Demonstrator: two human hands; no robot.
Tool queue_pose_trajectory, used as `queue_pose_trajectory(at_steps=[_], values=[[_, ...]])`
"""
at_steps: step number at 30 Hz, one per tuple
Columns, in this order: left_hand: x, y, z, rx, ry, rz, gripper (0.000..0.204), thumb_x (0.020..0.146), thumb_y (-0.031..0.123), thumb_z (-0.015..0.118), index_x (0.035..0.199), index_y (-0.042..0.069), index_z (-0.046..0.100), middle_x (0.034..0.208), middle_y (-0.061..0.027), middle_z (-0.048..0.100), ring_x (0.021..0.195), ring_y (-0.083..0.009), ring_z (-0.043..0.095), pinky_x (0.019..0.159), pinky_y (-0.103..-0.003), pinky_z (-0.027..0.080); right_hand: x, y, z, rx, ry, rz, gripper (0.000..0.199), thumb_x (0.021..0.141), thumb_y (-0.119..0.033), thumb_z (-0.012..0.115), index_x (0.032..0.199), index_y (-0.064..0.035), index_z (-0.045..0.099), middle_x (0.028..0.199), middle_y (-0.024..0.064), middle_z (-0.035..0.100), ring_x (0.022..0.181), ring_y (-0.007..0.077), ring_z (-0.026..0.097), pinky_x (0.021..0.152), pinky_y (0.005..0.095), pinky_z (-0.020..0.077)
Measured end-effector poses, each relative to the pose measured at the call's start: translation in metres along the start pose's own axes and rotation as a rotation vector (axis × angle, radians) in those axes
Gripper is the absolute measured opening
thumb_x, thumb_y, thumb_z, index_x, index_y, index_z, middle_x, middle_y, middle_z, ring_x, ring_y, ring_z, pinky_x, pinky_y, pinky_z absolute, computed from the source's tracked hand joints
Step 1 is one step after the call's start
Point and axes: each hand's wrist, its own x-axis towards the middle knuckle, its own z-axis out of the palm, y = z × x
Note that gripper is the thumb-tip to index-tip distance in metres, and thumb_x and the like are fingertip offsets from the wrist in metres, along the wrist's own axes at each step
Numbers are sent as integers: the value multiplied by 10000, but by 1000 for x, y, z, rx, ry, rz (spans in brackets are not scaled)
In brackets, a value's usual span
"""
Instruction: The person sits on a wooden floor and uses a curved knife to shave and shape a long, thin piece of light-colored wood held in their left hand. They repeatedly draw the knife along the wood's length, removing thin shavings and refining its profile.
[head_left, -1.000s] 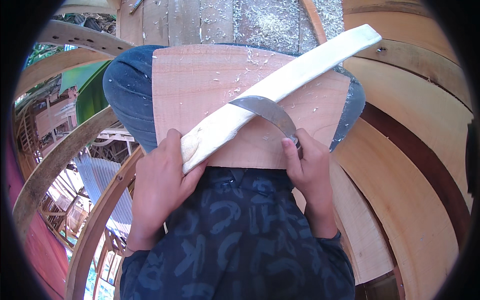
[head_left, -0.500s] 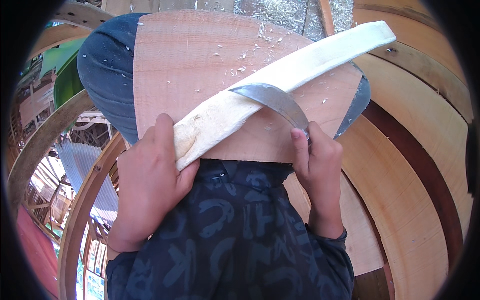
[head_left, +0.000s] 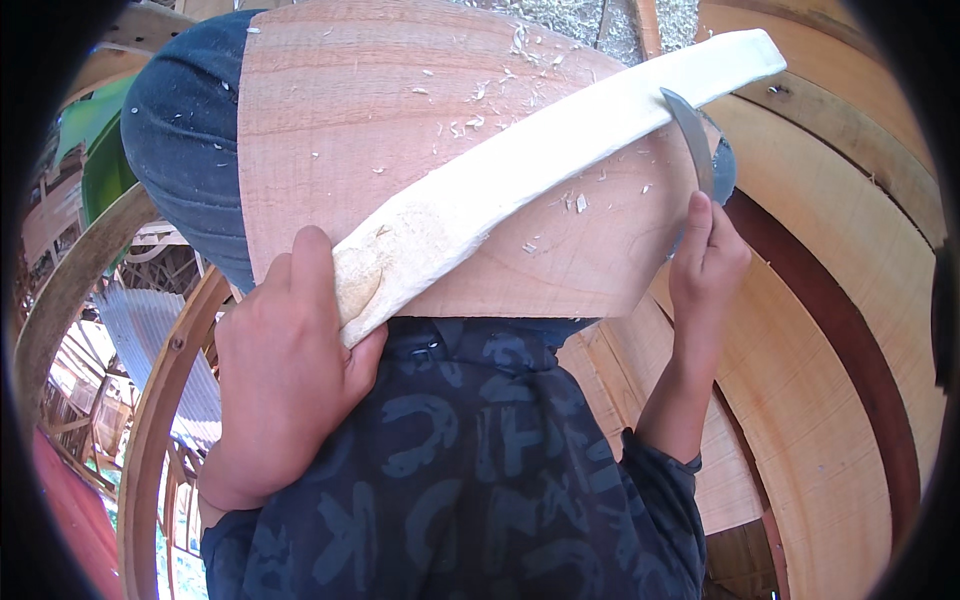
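A long, pale, slightly curved piece of wood (head_left: 500,170) lies slantwise over a flat wooden board (head_left: 330,130) on my lap. Its near end is wrapped by my left hand (head_left: 285,350), thumb below and fingers along the left side. My right hand (head_left: 708,245) is closed round a curved blade (head_left: 692,140), a sickle-like knife whose handle is hidden in the fist. The blade's tip touches or overlaps the lower edge of the pale wood, toward its far end. Small wood shavings (head_left: 480,95) are scattered on the board.
Curved planks (head_left: 800,370) rise along the right, like the inside of a hull. At the left stands a bent wooden rib (head_left: 160,420), with corrugated sheeting (head_left: 165,350) and a green object (head_left: 108,165) beyond it. More shavings cover the floor (head_left: 560,22) at the top.
My right hand has carried the curved knife up and to the right along the wood, toward its far end. The left hand keeps its grip, and fresh chips lie on the board.
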Motion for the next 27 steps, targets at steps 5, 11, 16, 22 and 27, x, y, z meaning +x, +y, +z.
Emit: queue_pose_trajectory(at_steps=[5,11,16,22,27], values=[[2,1,-1,-18,-41,-11,482,696,168,756,1030,21,441,823,-195,568,740,-394,616,625,-463,472,-24,-36,-4,25,-166,-118,381,929,-279,619,682,-10,507,499,141,461,437,294,516,435,366,387],[3,1,-4,-27,-75,-9,473,702,167,747,1023,18,434,814,-206,569,738,-406,615,621,-467,473,-43,-55,16,63,-241,-234,392,865,-324,691,673,-42,498,519,138,476,460,303,536,436,368,402],[2,2,-5,-31,-61,1,467,702,164,744,1016,17,431,807,-209,571,731,-409,613,619,-470,470,-28,-41,13,15,-129,-197,412,912,-318,637,665,-20,495,513,145,486,452,287,534,437,369,395],[3,-3,-5,-55,-59,26,468,700,168,741,1015,18,429,801,-203,577,718,-411,614,616,-469,470,-8,-6,-5,36,22,22,423,960,-289,572,665,4,493,507,148,468,431,268,485,448,366,384],[4,1,-5,-45,-64,4,472,701,167,739,1025,16,431,794,-206,578,717,-410,616,614,-470,466,-41,-58,7,58,-270,-213,389,892,-296,669,675,-20,501,520,142,477,442,293,522,432,361,396]])
